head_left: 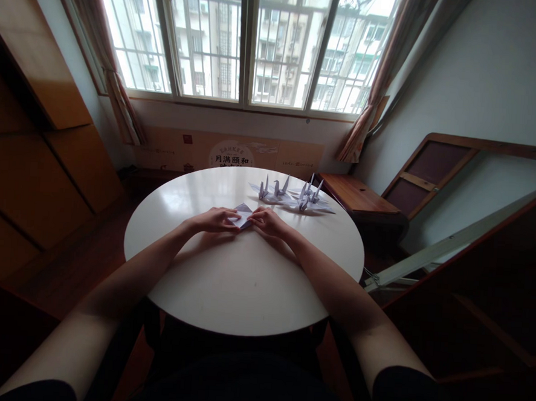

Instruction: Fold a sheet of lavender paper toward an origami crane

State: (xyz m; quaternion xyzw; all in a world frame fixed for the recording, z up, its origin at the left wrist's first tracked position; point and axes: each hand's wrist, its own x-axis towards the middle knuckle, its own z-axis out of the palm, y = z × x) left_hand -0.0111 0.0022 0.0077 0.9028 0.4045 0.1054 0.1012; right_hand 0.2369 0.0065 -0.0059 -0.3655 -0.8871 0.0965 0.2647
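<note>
A small folded sheet of origami paper, pale lilac and diamond-shaped, lies at the middle of the white round table. From the left, my left hand holds it, fingers closed on its edge. On the other side my right hand pinches the right corner between thumb and fingers. Parts of the paper are hidden under the fingertips. Beyond my right hand stand several finished paper cranes of the same lilac paper, with their wings spread and touching or overlapping.
A low wooden cabinet stands beyond the table's right side, with a wooden frame leaning by the wall. A long printed cardboard box lies under the barred window. Wooden cupboards line the left.
</note>
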